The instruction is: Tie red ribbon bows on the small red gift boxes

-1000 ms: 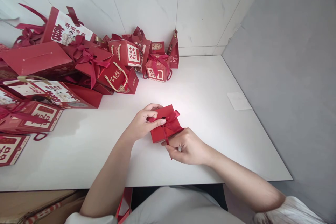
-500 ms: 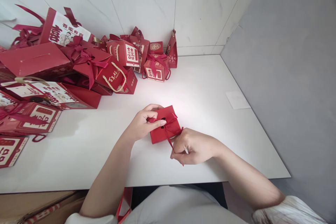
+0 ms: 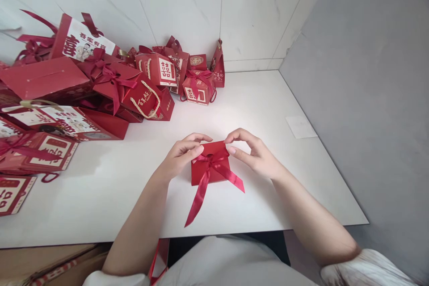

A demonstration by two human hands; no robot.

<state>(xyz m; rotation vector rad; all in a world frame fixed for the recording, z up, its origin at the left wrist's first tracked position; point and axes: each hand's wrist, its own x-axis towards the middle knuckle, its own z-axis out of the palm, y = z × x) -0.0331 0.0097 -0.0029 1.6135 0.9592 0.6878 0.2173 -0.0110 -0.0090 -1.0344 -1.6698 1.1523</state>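
Observation:
A small red gift box (image 3: 201,170) lies on the white table in front of me, with a shiny red ribbon (image 3: 201,190) tied across it. Its two loose tails hang down over the front, one reaching the table. At the box's upper left corner, my left hand (image 3: 182,154) grips it, thumb on top and fingers behind the far edge. My right hand (image 3: 253,152) is at the upper right corner, thumb and forefinger apart, their tips by the box edge. Whether those tips touch the box is hard to tell.
Red gift boxes with bows and rope handles (image 3: 146,100) are heaped along the table's left and back. A white paper square (image 3: 300,127) lies near the right edge. A tiled wall (image 3: 181,4) stands behind, a grey panel (image 3: 362,98) to the right.
My right hand has let go of the ribbon tail and moved up to the box's upper right corner. The box has turned straighter, and both tails now lie spread toward me.

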